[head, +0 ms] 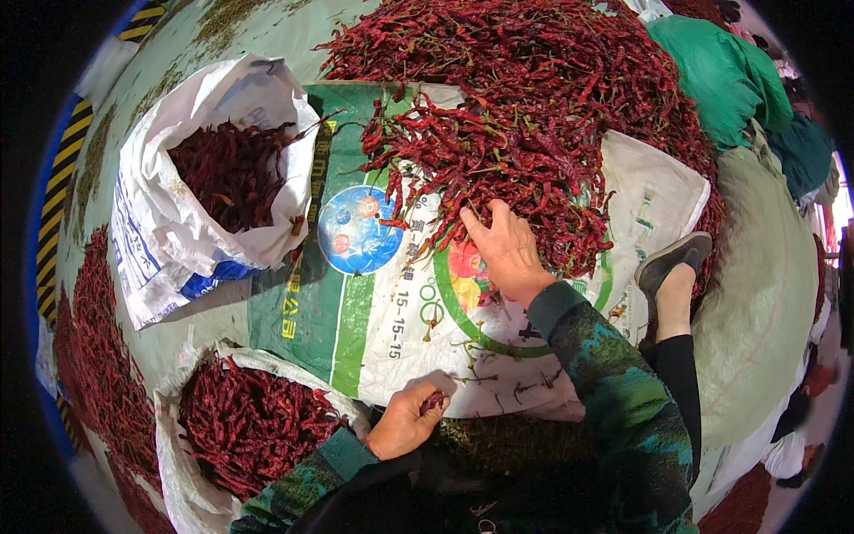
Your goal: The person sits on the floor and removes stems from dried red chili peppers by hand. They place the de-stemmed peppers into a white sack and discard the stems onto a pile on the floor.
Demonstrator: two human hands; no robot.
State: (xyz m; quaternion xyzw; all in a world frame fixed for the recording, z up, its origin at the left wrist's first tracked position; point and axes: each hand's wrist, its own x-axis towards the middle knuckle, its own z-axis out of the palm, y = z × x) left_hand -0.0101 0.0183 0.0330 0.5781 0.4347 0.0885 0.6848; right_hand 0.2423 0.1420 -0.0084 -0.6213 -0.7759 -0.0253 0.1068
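Note:
My left hand [408, 419] is low in the view, its fingers curled around a dark red dried chili pepper [432, 402]. Farther forward, my right hand [510, 252] reaches to the near edge of a heap of dried red chilies [494, 153], thumb and forefinger apart at the peppers. That heap lies on a flattened green and white woven sack [383, 320] bearing printing. Loose chili stems [477, 364] are scattered on the sack's near part. Close to my left forearm, an open white woven sack [170, 427] holds red chilies [257, 420].
Beyond the sack rises a larger chili mound [527, 47]. At left stands an open white bag [143, 220] of darker chilies [230, 177]. My shoed foot [674, 274] is at right, beside a full pale sack [760, 294] and a green sack [714, 73]. More chilies [110, 347] lie far left.

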